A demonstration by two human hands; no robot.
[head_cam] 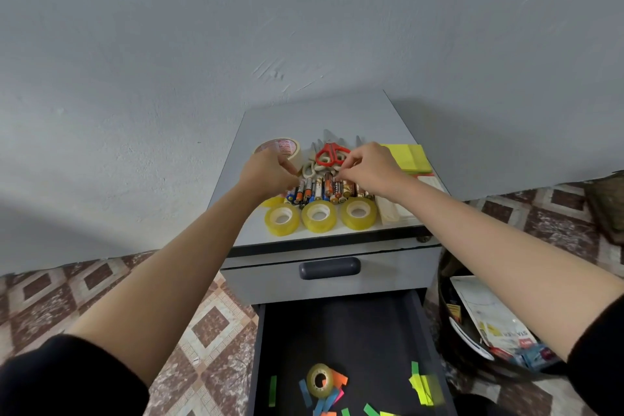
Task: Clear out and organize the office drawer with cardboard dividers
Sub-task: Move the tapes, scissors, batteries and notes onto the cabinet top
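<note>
Squares up batteries (324, 189), frame centre, with left hand (268, 170) and right hand (373, 165), fingers curled narrow at row ends; cannot tell any grip. Groups like with like on cabinet (304, 121). Leaves drawer (354, 331) open, bottom centre, tape (319, 380) and flags (422, 385) inside.

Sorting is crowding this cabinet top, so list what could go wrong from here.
The batteries lie loose in a row; a nudge could roll them into the yellow tape rolls at the front edge, which might drop into the open drawer below. The scissors lie just beyond the right hand and could nick it.
</note>
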